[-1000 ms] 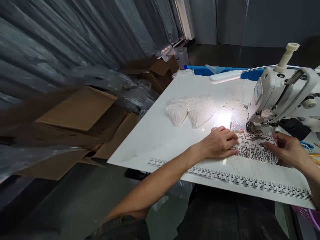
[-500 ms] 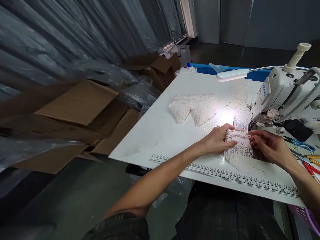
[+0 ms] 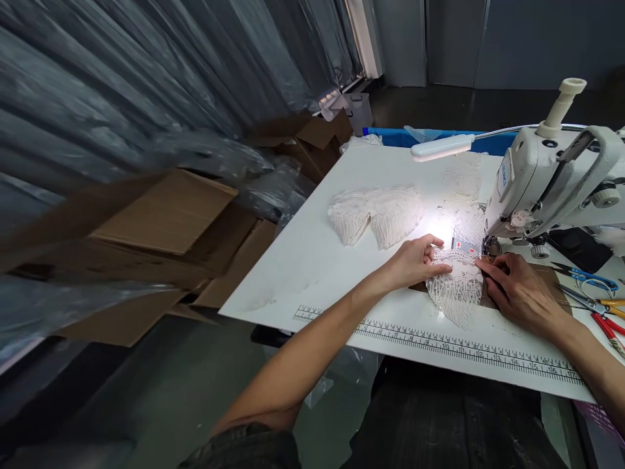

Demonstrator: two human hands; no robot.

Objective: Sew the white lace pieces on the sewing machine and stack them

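Observation:
A white lace piece lies on the white sewing table, its top edge by the needle of the white sewing machine. My left hand rests flat on the lace's left edge, fingers stretched toward the needle. My right hand lies flat on the lace's right edge and on a brown card beneath it, fingertips close to the presser foot.
A stack of folded lace pieces sits further back on the table. Scissors and red-handled tools lie at the right. A lamp shines over the needle area. Cardboard boxes and plastic sheeting stand to the left. A printed ruler runs along the front edge.
The lace was spread wide between my hands; it is now folded narrower and pushed up to the presser foot. My right hand moved left and flattened onto it.

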